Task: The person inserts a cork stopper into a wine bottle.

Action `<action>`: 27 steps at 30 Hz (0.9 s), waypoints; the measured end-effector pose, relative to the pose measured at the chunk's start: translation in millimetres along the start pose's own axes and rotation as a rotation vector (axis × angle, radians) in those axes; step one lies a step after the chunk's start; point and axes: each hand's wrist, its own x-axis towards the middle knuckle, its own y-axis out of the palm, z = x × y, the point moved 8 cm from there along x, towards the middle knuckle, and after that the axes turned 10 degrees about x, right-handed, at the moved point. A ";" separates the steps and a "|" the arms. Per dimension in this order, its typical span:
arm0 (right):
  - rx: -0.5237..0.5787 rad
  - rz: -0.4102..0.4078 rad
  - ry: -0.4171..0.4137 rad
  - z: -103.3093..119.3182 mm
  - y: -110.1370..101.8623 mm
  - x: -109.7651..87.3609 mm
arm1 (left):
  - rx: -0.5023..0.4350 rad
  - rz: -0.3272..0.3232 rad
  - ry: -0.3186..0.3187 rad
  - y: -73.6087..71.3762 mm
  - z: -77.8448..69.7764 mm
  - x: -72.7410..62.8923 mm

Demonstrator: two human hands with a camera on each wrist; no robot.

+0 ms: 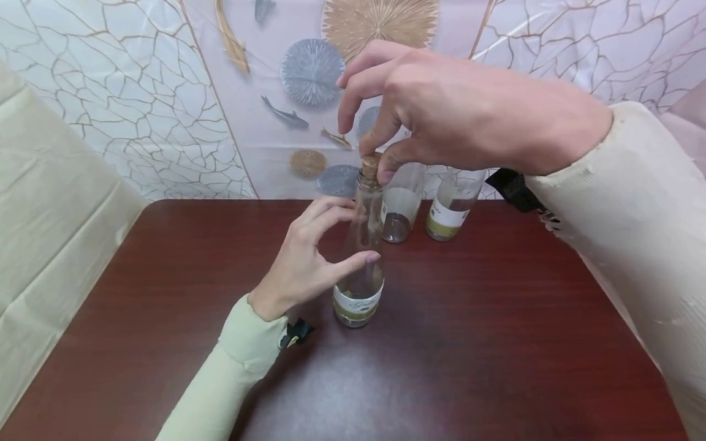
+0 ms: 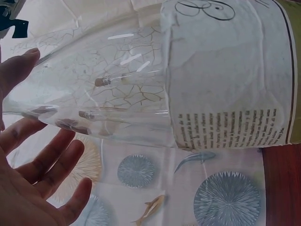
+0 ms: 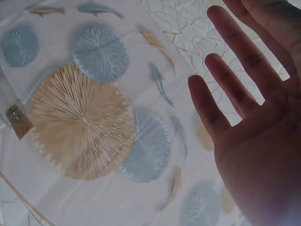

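A clear glass bottle (image 1: pixel 358 275) with a white and olive label stands upright on the table. My right hand (image 1: pixel 441 110) is above it, thumb and index finger pinching the cork (image 1: pixel 371 165) at its mouth, other fingers raised. In the right wrist view, those spare fingers (image 3: pixel 235 80) are spread; the pinch is not visible. Around the bottle's tapering upper part, my left hand (image 1: pixel 300 257) makes a loose C, thumb in front and fingers reaching behind the glass. The left wrist view shows its fingers (image 2: pixel 51 155) relaxed and spread beside the bottle.
Two more labelled glass bottles stand at the table's back edge, one (image 1: pixel 398 220) partly behind the front bottle, the other (image 1: pixel 448 214) to its right. Their tops are hidden by my right hand in the head view. A patterned sheet (image 1: pixel 298 147) hangs behind the dark wooden table (image 1: pixel 485 343).
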 end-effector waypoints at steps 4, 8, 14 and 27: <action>-0.027 -0.030 -0.009 -2.6 1.8 -6.7 | -0.020 0.021 -0.001 1.4 -1.5 -0.6; -0.033 -0.077 -0.005 -33.2 20.4 -27.4 | -0.056 0.048 -0.009 4.1 -3.8 -1.5; 0.049 -0.149 0.086 -3.9 3.8 -41.1 | -0.141 0.065 -0.040 6.9 -5.6 -1.5; 0.155 -0.302 0.314 95.6 -34.8 -68.3 | -0.076 0.003 -0.047 -0.4 -1.5 -0.7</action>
